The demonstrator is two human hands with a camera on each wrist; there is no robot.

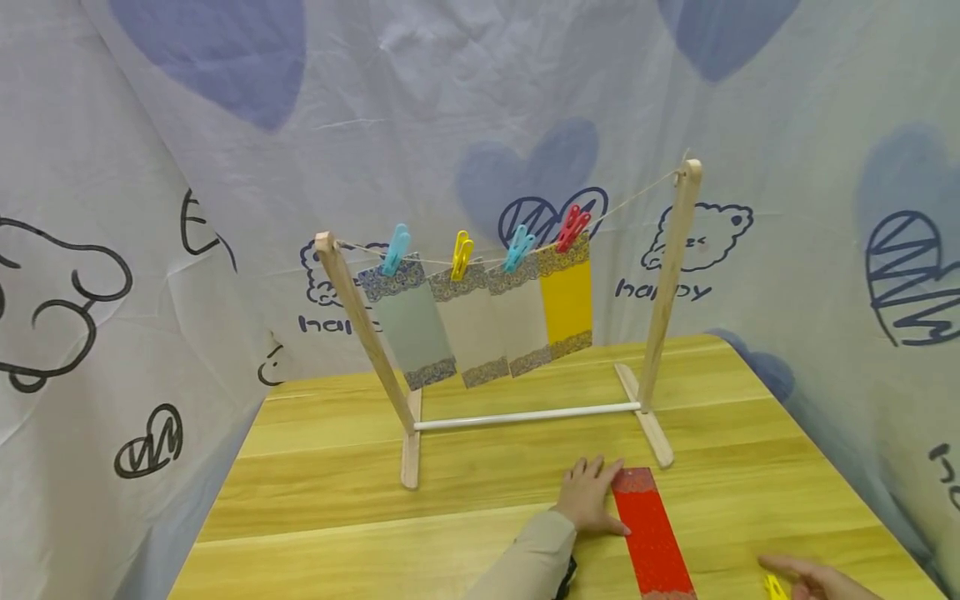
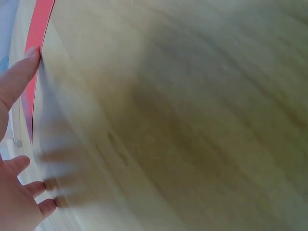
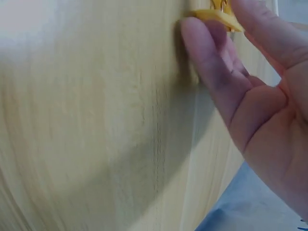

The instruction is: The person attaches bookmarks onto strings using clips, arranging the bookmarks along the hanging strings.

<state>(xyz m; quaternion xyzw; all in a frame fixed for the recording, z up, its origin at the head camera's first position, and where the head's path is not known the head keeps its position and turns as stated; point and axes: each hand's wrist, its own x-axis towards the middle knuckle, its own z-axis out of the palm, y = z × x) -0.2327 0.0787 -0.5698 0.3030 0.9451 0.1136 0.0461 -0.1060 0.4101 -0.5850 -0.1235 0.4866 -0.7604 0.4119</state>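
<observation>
A red card [image 1: 655, 533] with a patterned band at its far end lies flat on the table. My left hand [image 1: 587, 497] rests at its left edge, fingers spread; in the left wrist view the thumb touches the red card [image 2: 39, 29]. At the lower right, my right hand [image 1: 817, 577] holds a yellow clothespin [image 1: 776, 588]. The right wrist view shows the yellow clothespin [image 3: 219, 18] between the thumb and fingers of the right hand [image 3: 269, 106], partly cut off by the frame's top.
Behind the hands stands a wooden rack [image 1: 667, 292] with a white crossbar [image 1: 525, 417]. Pale cards [image 1: 414, 325] and a yellow card [image 1: 567, 300] hang from its string by blue, yellow and red clothespins [image 1: 573, 227]. Patterned cloth [image 1: 420, 75] surrounds the table [image 1: 315, 500].
</observation>
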